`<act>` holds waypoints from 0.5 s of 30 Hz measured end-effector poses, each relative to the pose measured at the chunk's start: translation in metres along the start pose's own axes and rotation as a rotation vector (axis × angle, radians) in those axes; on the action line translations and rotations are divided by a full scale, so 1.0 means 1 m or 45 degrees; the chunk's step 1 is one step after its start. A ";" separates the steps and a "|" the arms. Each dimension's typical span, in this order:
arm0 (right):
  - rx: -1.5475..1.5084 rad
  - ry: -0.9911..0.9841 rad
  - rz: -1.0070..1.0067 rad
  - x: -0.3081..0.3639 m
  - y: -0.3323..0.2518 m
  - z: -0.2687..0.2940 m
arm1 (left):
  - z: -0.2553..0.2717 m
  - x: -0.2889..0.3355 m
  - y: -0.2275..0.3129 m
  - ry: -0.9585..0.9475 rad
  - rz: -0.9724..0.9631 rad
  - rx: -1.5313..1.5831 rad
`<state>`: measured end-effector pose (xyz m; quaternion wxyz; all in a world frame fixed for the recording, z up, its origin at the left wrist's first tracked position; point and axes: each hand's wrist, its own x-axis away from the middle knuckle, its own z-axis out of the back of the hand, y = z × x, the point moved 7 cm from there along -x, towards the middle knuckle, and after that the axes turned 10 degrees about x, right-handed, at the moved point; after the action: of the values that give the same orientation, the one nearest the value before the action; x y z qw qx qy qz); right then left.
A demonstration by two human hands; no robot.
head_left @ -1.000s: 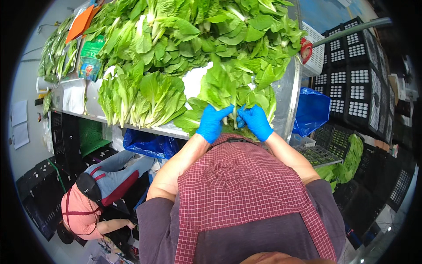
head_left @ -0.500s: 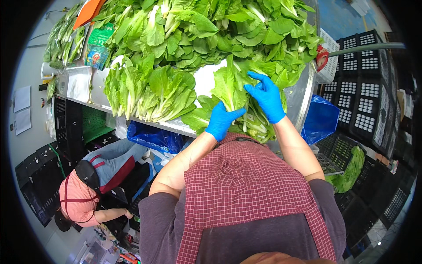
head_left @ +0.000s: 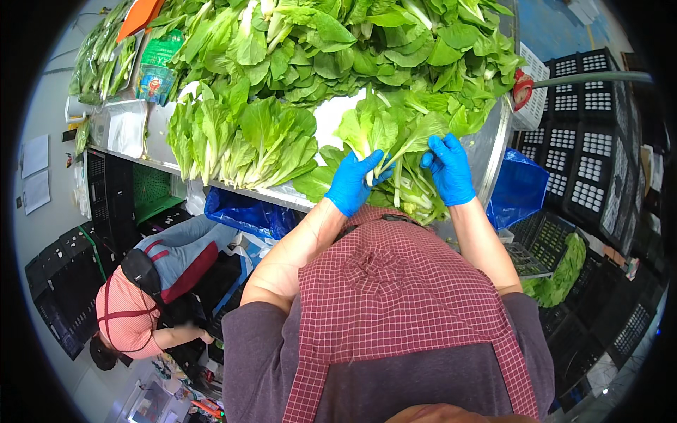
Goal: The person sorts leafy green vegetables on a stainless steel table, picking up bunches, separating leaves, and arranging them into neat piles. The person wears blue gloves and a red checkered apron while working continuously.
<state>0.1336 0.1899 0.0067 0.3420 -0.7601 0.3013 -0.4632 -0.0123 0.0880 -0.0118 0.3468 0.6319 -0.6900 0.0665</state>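
Observation:
My left hand (head_left: 354,182), in a blue glove, is closed around the pale stems of a small bunch of leafy greens (head_left: 367,130). One long leaf (head_left: 417,138) slants up to the right out of that bunch. My right hand (head_left: 451,173), also gloved in blue, is beside the tip of this leaf, its fingers curved and apart, with nothing visible between them. Loose greens with pale stems (head_left: 412,194) lie between my hands at the table's near edge. To the left, trimmed bunches of greens (head_left: 271,144) rest in a row along the edge.
A big heap of greens (head_left: 338,53) covers the far part of the metal table (head_left: 493,151). A green bag (head_left: 156,67) and a white tray (head_left: 127,130) are at the left. Blue bags (head_left: 518,187) and black crates (head_left: 589,144) flank the table. A co-worker (head_left: 130,310) bends down at lower left.
My right hand has moved right and down, away from the upper leaves. The bunch in my left hand has tipped lower, and a long leaf now extends toward my right hand.

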 end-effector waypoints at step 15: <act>-0.162 -0.405 -0.073 0.040 0.010 0.001 | -0.001 0.017 0.035 -0.013 -0.299 -0.003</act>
<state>0.1489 0.1538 0.0180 0.3234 -0.8521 0.2502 -0.3266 -0.0436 0.0813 0.0105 0.3494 0.7083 -0.6130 0.0214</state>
